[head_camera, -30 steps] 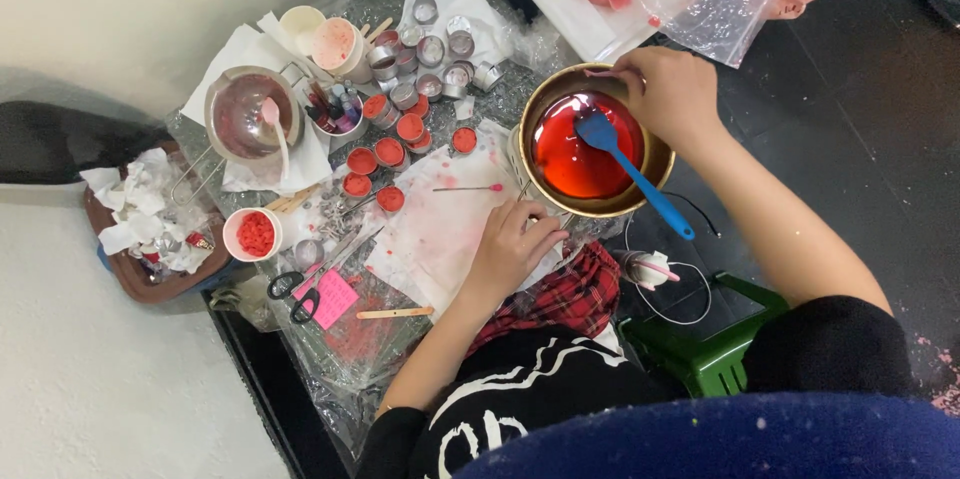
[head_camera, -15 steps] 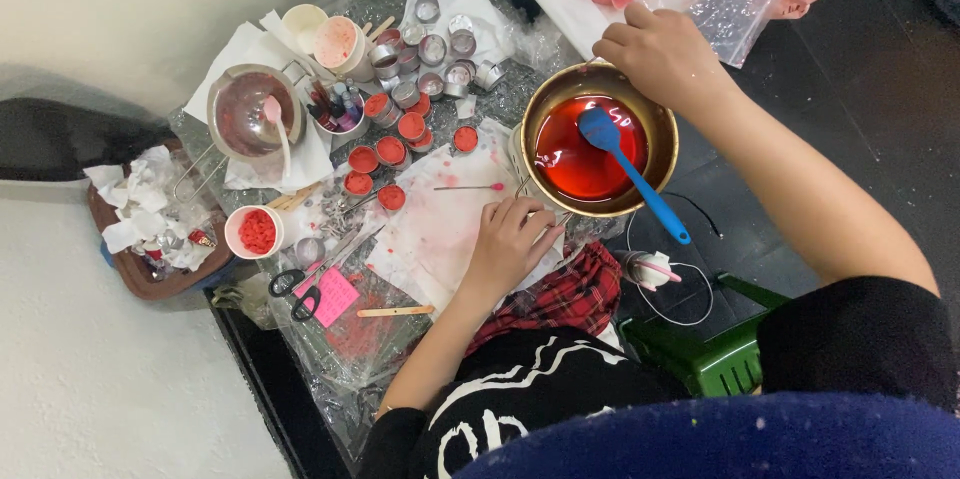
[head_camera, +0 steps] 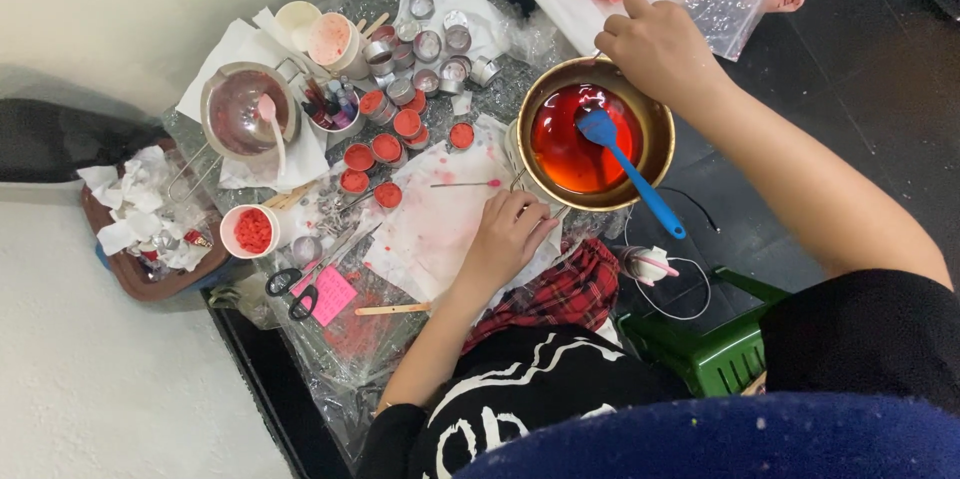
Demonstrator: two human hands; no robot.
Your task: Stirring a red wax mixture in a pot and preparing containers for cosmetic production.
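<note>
- Presently: working at a low table wrapped in clear film, red wax or a like melt in hand. Step judged: tending the melt in the pot while bracing beside it, small tins yet to fill.
- Nearest me: left hand (head_camera: 510, 234) rests palm down on the stained white paper (head_camera: 440, 224), fingers loosely curled, half open, holding nothing; fingertips lie just beside the near rim of the brass pot (head_camera: 655, 154).
- Just beyond the left hand: a thin stick (head_camera: 465, 183) lies on the paper, untouched.
- Pot holds clear red liquid; a blue spatula (head_camera: 625, 169) leans in it, blade in the liquid, handle out over the near-right rim. Neither hand is on it.
- Right hand (head_camera: 660, 49) is at the far rim of the pot, fingers closed in a narrow grip. What they pinch is hidden by the knuckles; a handle or the rim itself, I cannot tell which.
- Farther left: red-filled tins (head_camera: 385, 144) in a cluster, then empty tins (head_camera: 440, 39) behind them, well apart from both hands.
- Judgement: next move calls for a steady hold on the pot; hot liquid, spill risk over the paper.
</note>
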